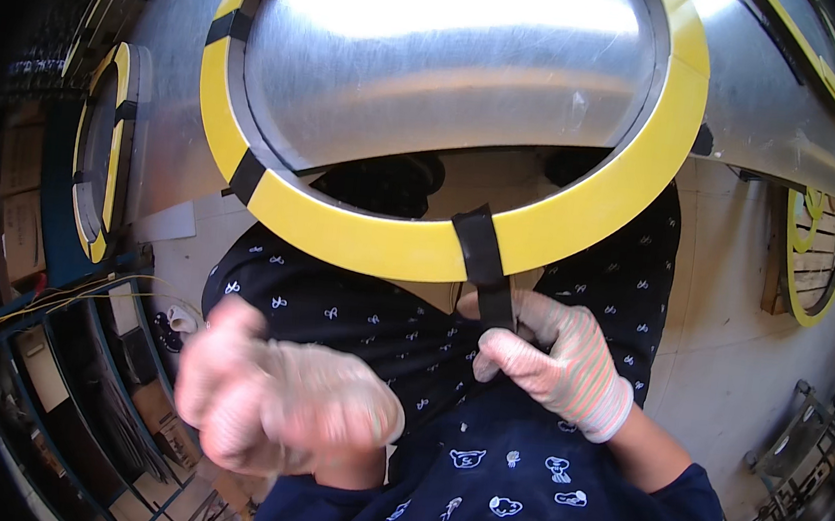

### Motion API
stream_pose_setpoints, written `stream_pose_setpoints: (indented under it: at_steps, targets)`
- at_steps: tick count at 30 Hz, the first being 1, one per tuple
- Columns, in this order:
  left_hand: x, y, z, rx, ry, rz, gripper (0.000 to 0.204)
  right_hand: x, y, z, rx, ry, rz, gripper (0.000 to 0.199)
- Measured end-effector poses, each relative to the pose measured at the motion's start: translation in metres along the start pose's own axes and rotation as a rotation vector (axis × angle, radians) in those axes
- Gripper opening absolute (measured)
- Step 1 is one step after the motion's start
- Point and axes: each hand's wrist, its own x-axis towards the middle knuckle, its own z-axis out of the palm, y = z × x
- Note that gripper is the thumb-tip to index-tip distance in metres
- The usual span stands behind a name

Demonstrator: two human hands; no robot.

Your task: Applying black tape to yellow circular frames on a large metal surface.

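I see my right hand point(554, 359) in a striped knit glove, raised just under the lower edge of the yellow ring point(583, 211). Its fingers point(509, 355) are curled closed around the free end of a black tape strip point(486, 257), which runs up from the fist and crosses the ring's yellow face at the bottom of its curve. The tape's lower end disappears between my thumb and the bent fingers, so the strip sits directly above my knuckles and touches them; the ring itself is just above the hand, not held by it.

My left hand point(278, 403) is lower and to the left, well apart from the tape and the ring. It is gloved too and badly blurred, bunched in something like a loose fist, but I cannot tell whether it is closed on anything.

The ring frames a round opening in a shiny metal sheet point(456, 73). Two more pieces of black tape point(247, 176) wrap the ring on its left side. A second yellow ring point(106, 150) stands at the far left, another yellow ring point(818, 259) leans at the right, and my dark patterned clothing point(506, 490) fills the lower middle.
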Motion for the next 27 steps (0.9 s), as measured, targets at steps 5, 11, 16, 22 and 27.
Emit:
stream_pose_setpoints:
  at_steps: [5,11,16,22,27]
  targets:
    - [-0.039,0.008,-0.011,-0.600,-0.403,-1.186,0.053,0.004,-0.003,-0.001,0.028,0.006,-0.014,0.041]
    - [-0.054,-0.008,0.011,-0.777,-0.398,-1.313,0.036,0.000,-0.005,0.001,0.026,0.046,-0.006,0.042]
    - [-0.059,-0.013,0.020,-0.648,-0.476,-1.067,0.025,0.000,-0.008,0.000,-0.034,0.088,0.006,0.040]
    - [-0.043,-0.021,0.008,-0.117,-0.873,-0.799,0.077,0.002,-0.001,0.001,-0.026,0.105,-0.010,0.041]
    - [-0.019,0.000,0.008,-1.217,-0.294,-1.393,0.073,0.008,0.003,-0.005,0.017,0.048,-0.031,0.043]
